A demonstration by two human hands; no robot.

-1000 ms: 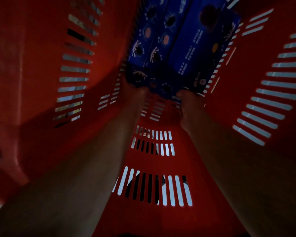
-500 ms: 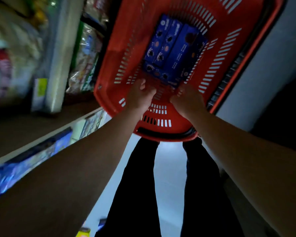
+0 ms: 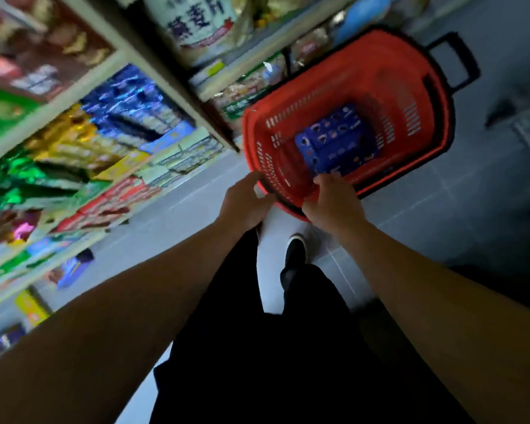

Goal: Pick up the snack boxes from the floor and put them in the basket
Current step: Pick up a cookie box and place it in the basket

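The red slotted plastic basket (image 3: 416,87) looks matt, its black plastic handle (image 3: 459,62) smooth. The blue printed cardboard snack boxes (image 3: 334,142) look slightly glossy. Green and gold foil packets (image 3: 46,154) shine on the shelves.

1. The basket (image 3: 407,87) is red plastic with slotted walls and a dark rim. It stands on the floor in front of my feet, just beside the shelves. A black handle (image 3: 453,61) sticks out from its far end.
2. The boxes (image 3: 334,139) are blue, printed with small round snack pictures. They lie flat on the basket's bottom, side by side, close against each other and skewed to its walls. The blur keeps me from counting them for sure.
3. The basket's near rim is right at my fingers; whether I touch it, I cannot tell.
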